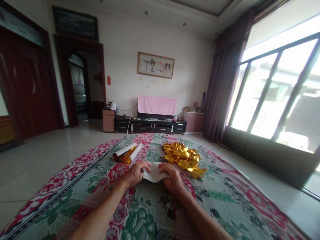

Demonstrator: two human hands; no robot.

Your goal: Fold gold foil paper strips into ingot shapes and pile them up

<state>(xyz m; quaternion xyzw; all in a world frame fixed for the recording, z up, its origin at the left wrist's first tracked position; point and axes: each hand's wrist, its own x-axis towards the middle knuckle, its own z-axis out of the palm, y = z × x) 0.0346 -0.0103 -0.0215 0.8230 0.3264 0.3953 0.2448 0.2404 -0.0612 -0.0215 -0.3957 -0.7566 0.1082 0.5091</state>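
A white sheet of paper (pixel 155 172) is stretched between my two hands, low over the flowered cloth. My left hand (pixel 138 172) is closed on its left edge. On the opposite edge, my right hand (pixel 172 176) grips it with bent fingers. The sheet sags slightly between them, and its underside is hidden. Beyond my left hand lie curled sheets of foil paper (pixel 128 154), white on one face and gold on the other. To the right, past my right hand, sits a pile of folded gold foil paper pieces (pixel 183 156).
The flowered cloth (pixel 140 223) covers a broad surface with a curved far edge. Across the tiled floor (pixel 82 133) stands a low black cabinet (pixel 152 128) bearing a pink-draped screen (pixel 157 105). A large window (pixel 275 90) and purple curtain (pixel 220 83) are at right; doors are at left.
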